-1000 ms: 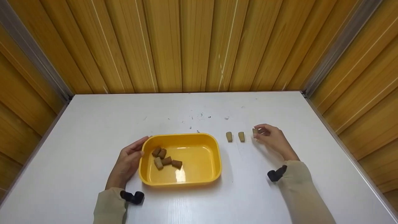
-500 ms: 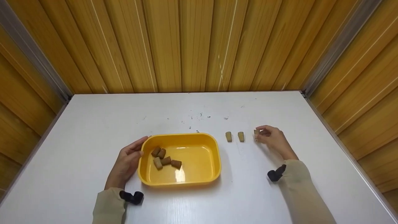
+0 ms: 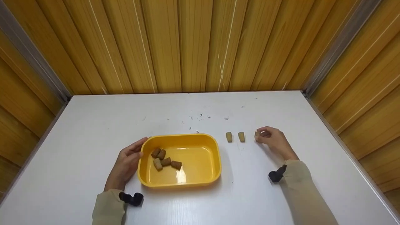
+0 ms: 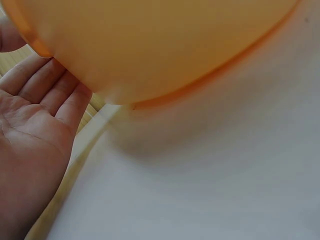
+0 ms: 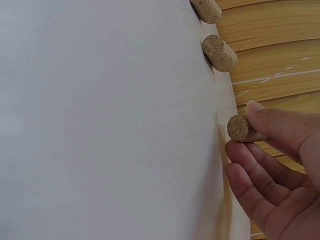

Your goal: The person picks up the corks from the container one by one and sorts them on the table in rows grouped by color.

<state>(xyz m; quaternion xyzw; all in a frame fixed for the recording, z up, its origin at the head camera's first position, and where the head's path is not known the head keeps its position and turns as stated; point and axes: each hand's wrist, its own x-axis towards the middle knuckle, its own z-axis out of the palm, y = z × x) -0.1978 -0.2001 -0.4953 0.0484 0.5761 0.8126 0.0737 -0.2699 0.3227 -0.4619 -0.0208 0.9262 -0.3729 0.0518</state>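
My left hand point(image 3: 125, 164) holds the left side of a yellow plastic tub point(image 3: 217, 162), thumb at the rim. In the left wrist view its fingers point(image 4: 47, 82) lie straight against the outer wall. To the right of the tub, my right hand point(image 3: 276, 140) pinches a tan cork stopper point(image 5: 238, 128) between thumb and fingers, close over the white table. Two more corks, a left one point(image 3: 229, 137) and a right one point(image 3: 241, 137), lie side by side between the tub and that hand. Inside the tub, at its left, are several corks, one pale point(image 3: 157, 164) and others darker brown point(image 3: 176, 165).
The white table point(image 3: 103, 118) carries small dark marks behind the tub. Wood-patterned panels point(image 3: 193, 47) rise along the back and both sides. Each sleeve has a small black camera, the left one point(image 3: 132, 199) near the tub's front left corner.
My right hand has shifted slightly rightward with its cork, away from the two lying ones. My left hand keeps its place on the tub.
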